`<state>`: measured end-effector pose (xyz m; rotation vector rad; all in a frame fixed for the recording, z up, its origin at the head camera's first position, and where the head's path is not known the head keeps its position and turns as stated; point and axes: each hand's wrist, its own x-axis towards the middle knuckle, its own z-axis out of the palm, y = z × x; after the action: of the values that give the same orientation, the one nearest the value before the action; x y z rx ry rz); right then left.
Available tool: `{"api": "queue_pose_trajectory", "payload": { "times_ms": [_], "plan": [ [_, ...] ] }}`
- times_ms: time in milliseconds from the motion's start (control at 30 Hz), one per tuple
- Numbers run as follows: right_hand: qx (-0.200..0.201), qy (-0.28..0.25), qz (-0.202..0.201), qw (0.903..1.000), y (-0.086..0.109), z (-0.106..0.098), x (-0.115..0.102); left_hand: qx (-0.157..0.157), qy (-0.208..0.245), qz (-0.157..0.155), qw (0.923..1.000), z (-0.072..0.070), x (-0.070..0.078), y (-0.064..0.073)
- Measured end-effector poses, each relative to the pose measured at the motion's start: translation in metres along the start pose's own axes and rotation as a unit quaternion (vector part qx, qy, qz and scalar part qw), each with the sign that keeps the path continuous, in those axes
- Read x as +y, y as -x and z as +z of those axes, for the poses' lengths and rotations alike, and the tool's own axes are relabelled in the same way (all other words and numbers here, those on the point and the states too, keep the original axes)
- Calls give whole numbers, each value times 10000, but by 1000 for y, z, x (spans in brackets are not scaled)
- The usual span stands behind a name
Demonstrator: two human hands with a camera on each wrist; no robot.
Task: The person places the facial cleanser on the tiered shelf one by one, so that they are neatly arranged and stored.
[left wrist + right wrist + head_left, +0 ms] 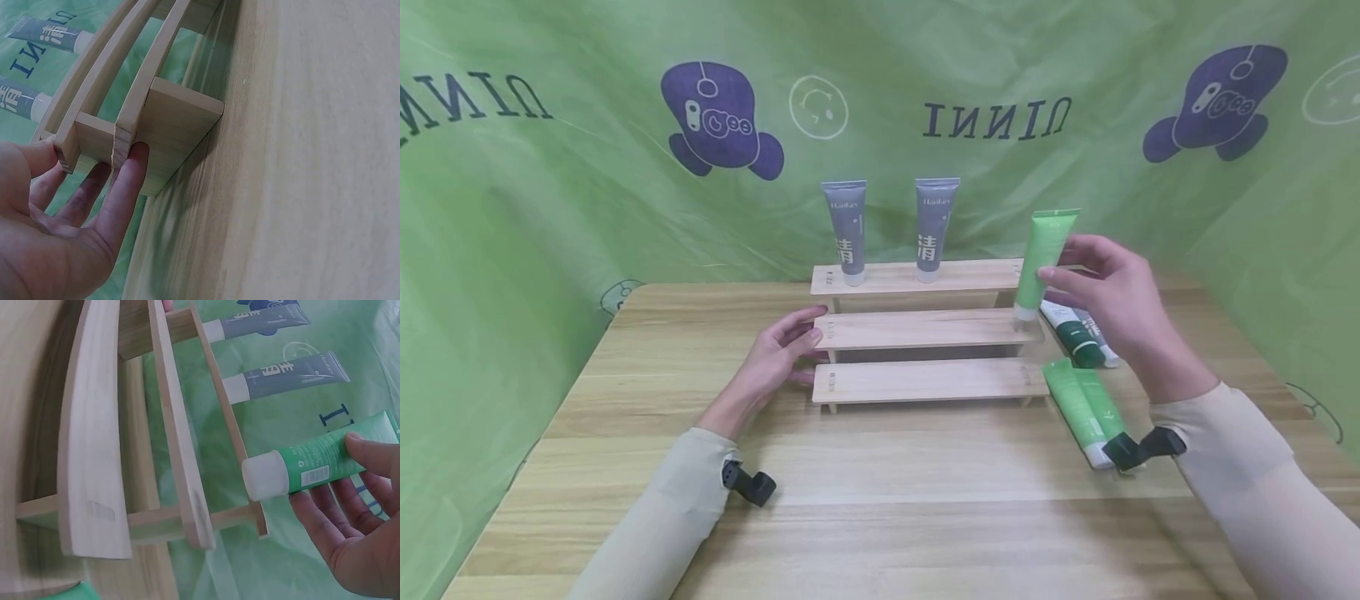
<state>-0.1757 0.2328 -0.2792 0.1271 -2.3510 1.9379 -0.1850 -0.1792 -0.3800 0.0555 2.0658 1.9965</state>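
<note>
My right hand pinches a light green squeeze tube between thumb and fingers, its white cap pointing down. The tube is held over the right end of a three-tier wooden display rack. In the right wrist view the tube's white cap overlaps the top tier's end. My left hand grips the rack's left end, thumb at one tier's edge and a finger against the lowest tier. Two grey-blue tubes, one at left and one mid-tier, stand cap-down on the top tier.
Right of the rack, two light green tubes lie on the wooden table. Behind them lie a white tube with a dark green cap and a greyish tube. A green patterned cloth hangs close behind the rack.
</note>
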Motion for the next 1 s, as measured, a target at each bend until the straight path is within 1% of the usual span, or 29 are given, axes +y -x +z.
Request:
{"api": "queue_pose_trajectory", "payload": {
  "times_ms": [67,200,333,533,700,767,1000],
  "plan": [
    [65,-284,-24,9996,-5,3,-1,21,0,-10,10000,0,0,0],
    [133,-653,-62,9978,-14,7,-4,12,23,-6,10000,1,-1,-1],
    [183,-846,-64,9962,-23,11,-8,-15,-3,19,10000,1,-1,-1],
    [267,-968,-21,9949,-36,15,-11,-8,-36,58,10000,1,0,0],
    [277,-1301,-146,9910,-46,21,-11,-21,7,82,10000,-1,-1,0],
    [298,-1333,-158,9905,-49,23,-11,-13,0,83,10000,-1,-1,0],
    [356,-1050,-71,9938,-53,29,-13,-13,6,90,10000,1,-1,0]
  ]
}}
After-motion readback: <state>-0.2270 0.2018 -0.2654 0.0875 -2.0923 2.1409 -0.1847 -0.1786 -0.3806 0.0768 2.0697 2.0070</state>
